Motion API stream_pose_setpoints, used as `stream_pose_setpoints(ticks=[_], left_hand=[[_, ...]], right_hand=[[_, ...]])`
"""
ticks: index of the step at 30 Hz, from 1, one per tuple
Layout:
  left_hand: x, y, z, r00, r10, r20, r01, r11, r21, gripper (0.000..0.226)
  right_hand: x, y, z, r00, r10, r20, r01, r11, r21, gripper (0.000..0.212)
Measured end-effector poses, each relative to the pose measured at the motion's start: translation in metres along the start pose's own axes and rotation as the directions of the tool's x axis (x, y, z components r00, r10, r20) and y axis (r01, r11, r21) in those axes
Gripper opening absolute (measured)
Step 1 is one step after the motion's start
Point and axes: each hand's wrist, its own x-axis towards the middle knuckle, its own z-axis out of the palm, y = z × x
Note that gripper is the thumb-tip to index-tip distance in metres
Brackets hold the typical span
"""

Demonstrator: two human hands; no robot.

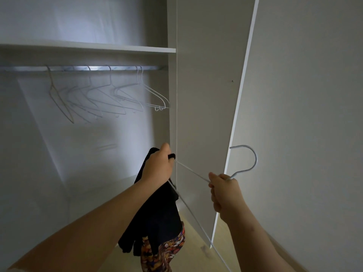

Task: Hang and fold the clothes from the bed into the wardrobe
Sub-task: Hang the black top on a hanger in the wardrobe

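Where the white wardrobe [206, 75] stands open on the left, a flat white shelf [88, 47] runs across above a silvery metal rail [78, 68]. A row of thin white wire hangers [110, 97] hangs from that rail, spread along its middle and right part.

Lower and nearer the centre, the left hand [158, 166] is raised in front of the wardrobe's opening. Its fingers are curled round the top of a black cloth garment [157, 214] and one end of a white wire clothes hanger [193, 173]. The garment droops from that hand along the forearm, just beside the wardrobe's upright side panel. Whether it is already threaded onto the wire cannot be told. Beneath it shows a patch of orange, yellow and dark patterned fabric [167, 250], over a pale wooden floor [196, 228].

From the left hand the hanger's wire slants down and rightward to the right hand [225, 193], which is clenched round the hanger's neck just under the hook. The hook curves up to the right, in front of the edge of the open, plain white wardrobe door [294, 114].
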Motion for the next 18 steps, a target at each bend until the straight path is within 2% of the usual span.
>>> stream_pose_setpoints(ticks=[2, 4, 6, 8, 11, 14, 18], left_hand=[[0.005, -0.002, -0.003, 0.999, -0.048, -0.025, 0.046, 0.993, -0.106, 0.021], [0.018, -0.007, -0.010, 0.983, -0.151, -0.104, 0.128, 0.972, -0.197, 0.018], [0.031, -0.015, -0.020, 0.955, -0.231, -0.188, 0.190, 0.958, -0.213, 0.013], [0.037, -0.020, -0.022, 0.943, -0.263, -0.203, 0.217, 0.950, -0.224, 0.012], [0.031, -0.011, -0.013, 0.969, -0.222, -0.109, 0.189, 0.950, -0.249, 0.011], [0.012, 0.009, 0.003, 0.994, -0.098, 0.042, 0.105, 0.963, -0.250, 0.013], [-0.025, 0.033, 0.025, 0.949, 0.099, 0.299, -0.005, 0.955, -0.298, 0.023]], right_hand=[[0.000, 0.002, 0.001, 0.997, 0.051, 0.057, -0.056, 0.993, 0.102, 0.029], [0.002, 0.002, -0.002, 0.991, 0.079, 0.104, -0.094, 0.983, 0.156, 0.029], [0.004, -0.001, -0.007, 0.988, 0.092, 0.121, -0.112, 0.979, 0.170, 0.029], [0.003, -0.003, -0.011, 0.984, 0.116, 0.136, -0.139, 0.974, 0.177, 0.030], [0.000, 0.000, -0.007, 0.973, 0.180, 0.141, -0.207, 0.958, 0.200, 0.031], [-0.005, 0.005, 0.005, 0.972, 0.203, 0.121, -0.224, 0.954, 0.200, 0.030], [-0.005, 0.009, 0.013, 0.989, 0.149, 0.004, -0.146, 0.962, 0.232, 0.026]])
